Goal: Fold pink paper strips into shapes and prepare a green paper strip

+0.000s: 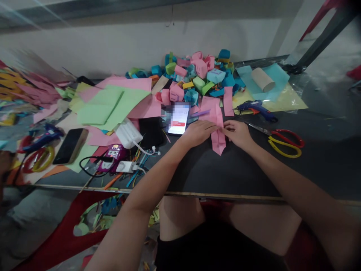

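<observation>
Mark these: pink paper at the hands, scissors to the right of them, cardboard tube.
Pink paper (218, 139), head view: creased lower part.
Scissors (271, 132), head view: where blades meet handles.
Cardboard tube (262, 79), head view: outer side wall.

pink strip (219, 144): matt creased paper | scissor blades (258, 129): metal | scissor handles (301, 143): glossy plastic | tabletop (214, 173): smooth, matt

Pink paper (219, 143) partly hidden under the hands (199, 132), phone screen (181, 117) (partly pixelated) illegible.

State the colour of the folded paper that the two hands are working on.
The folded paper is pink; the head view, the only one, shows it.
</observation>
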Demonstrator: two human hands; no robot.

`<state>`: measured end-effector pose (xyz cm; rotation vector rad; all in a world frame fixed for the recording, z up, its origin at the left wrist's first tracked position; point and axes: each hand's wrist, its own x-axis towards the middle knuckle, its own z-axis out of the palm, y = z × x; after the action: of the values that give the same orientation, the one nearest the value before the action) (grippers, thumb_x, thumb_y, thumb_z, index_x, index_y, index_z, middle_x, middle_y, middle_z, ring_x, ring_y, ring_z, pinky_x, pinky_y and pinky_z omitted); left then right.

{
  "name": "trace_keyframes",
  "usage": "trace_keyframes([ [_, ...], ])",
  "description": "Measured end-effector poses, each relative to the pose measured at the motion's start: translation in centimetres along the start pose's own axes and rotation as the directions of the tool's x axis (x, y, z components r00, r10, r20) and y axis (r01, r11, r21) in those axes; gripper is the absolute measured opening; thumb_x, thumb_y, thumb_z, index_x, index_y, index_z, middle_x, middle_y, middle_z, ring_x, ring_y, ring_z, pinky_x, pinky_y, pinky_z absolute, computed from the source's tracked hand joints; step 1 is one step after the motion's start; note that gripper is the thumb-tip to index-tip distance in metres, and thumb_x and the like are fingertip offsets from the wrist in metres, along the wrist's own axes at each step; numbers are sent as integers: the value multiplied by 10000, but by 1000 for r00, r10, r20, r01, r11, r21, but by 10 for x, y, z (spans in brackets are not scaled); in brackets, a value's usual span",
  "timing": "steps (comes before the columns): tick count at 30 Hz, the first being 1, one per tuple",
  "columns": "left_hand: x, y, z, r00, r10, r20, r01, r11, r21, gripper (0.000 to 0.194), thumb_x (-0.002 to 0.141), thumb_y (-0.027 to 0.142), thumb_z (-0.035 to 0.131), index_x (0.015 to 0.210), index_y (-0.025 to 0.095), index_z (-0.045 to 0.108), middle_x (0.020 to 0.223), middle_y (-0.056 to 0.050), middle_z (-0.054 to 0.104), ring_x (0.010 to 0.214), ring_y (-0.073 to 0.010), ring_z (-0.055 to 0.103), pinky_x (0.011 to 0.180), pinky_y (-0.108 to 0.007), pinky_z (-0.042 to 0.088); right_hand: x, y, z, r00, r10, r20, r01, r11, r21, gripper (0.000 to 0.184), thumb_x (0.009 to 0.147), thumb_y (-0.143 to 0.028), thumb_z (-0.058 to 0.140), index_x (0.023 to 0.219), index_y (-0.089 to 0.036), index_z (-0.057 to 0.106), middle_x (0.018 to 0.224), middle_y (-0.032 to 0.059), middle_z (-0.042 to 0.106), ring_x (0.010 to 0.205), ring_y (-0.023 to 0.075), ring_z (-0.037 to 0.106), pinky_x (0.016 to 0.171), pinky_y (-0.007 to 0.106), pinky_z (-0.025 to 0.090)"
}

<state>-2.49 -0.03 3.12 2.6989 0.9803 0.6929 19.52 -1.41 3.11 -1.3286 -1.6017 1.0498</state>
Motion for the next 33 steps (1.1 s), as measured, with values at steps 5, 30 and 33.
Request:
trace_keyframes([
  [5, -3, -8, 3, 999, -4, 43, 5, 1000, -22, 314, 1000, 218, 500, 1177, 261, 755, 1220, -81, 762, 1122, -213, 714, 975, -376, 556, 2, -1, -11, 995, -98, -19, 89, 956, -278, 227, 807, -437, 741, 827, -212, 712, 636, 32, 678, 598, 188, 608, 639, 358, 480],
  [30, 6, 47, -4, 829, -549, -102, 539, 737, 409, 562, 1007, 285, 461, 1548, 131, 457, 1677, -212, 336, 1544, -374, 340, 1184, -628, 362, 6, 2, -19, 955, -169, 243, 281, 775, -566, 232, 858, -264, 629, 1028, -228, 784, 757, 16, 728, 633, 156, 595, 615, 301, 386],
  [33, 7, 51, -4, 803, -589, -95, 566, 703, 430, 580, 1010, 281, 449, 1570, 132, 422, 1691, -212, 304, 1544, -371, 339, 1162, -616, 399, 6, 4, -19, 955, -178, 238, 285, 772, -568, 238, 854, -258, 628, 1028, -225, 785, 760, 19, 729, 626, 151, 590, 609, 296, 385],
])
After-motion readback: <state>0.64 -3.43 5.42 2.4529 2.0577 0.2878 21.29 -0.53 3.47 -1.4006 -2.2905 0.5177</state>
